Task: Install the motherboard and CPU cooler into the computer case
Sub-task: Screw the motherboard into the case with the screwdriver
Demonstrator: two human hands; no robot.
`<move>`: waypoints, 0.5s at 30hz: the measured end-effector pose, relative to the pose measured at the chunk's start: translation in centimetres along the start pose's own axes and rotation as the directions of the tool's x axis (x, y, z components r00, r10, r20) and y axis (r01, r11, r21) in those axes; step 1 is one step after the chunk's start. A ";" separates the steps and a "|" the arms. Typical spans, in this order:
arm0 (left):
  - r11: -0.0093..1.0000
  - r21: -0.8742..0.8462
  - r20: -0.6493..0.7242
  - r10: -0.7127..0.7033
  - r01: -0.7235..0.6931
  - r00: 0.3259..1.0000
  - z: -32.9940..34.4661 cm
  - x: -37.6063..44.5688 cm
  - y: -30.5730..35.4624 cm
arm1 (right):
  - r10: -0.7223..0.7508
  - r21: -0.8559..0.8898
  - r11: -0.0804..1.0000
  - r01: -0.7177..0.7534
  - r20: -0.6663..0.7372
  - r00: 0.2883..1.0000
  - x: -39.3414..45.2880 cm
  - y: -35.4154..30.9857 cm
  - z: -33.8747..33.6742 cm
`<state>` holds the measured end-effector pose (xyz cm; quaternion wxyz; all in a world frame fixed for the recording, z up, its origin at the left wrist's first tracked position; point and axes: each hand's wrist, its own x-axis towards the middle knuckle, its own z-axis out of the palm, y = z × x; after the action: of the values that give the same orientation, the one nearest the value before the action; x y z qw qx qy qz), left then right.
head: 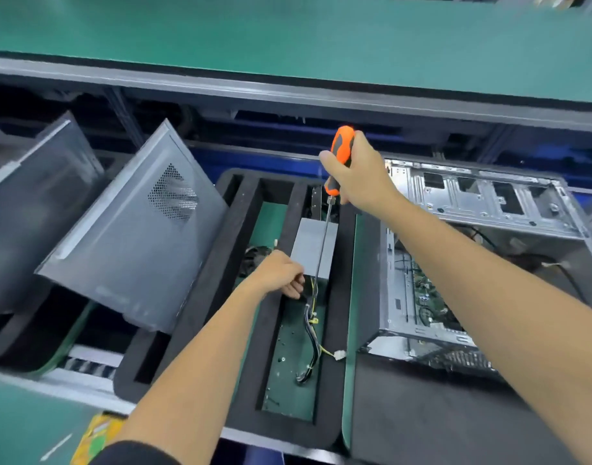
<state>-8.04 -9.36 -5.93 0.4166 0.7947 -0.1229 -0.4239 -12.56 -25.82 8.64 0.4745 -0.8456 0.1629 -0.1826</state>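
Note:
My right hand [358, 172] grips the orange-and-black handle of a long screwdriver [342, 152], whose shaft points down toward a grey power supply box [309, 250] lying in a black foam tray [335, 297]. My left hand [281, 273] reaches into the tray beside that box, fingers curled near the shaft tip and a bundle of cables [309, 327]; what it holds is hidden. An open computer case [482, 209] stands at the right, with a green motherboard [428, 297] visible inside. No CPU cooler can be told apart.
Two grey case side panels [133, 236] lean at the left. A green conveyor belt [288, 38] runs across the back. A white connector [339, 355] lies at the cable's end. A yellow packet [96, 434] sits at the near left edge.

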 end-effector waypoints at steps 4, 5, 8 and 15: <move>0.867 0.499 0.177 -0.088 -0.012 0.980 1.6 -0.4 -1.5 | -0.005 0.039 0.999 0.003 0.053 0.999 -0.5 1.1 1.8; 0.782 0.621 0.196 -0.092 -0.051 0.976 2.0 -0.6 -2.1 | -0.017 0.032 0.999 0.015 0.067 0.998 -0.6 1.2 2.1; 0.621 0.771 0.209 -0.037 -0.142 0.977 3.7 -1.1 -3.6 | -0.054 -0.001 0.999 0.054 0.085 0.995 -0.8 1.3 2.7; 0.602 0.798 -0.089 0.124 -0.003 0.988 7.8 -0.6 -6.6 | -0.078 -0.056 0.995 0.082 0.076 0.994 -1.6 1.9 2.4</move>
<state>-15.50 -9.24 -12.94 0.0418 0.9188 -0.2982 -0.2551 -13.02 -24.29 5.59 0.4473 -0.8713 0.1165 -0.1650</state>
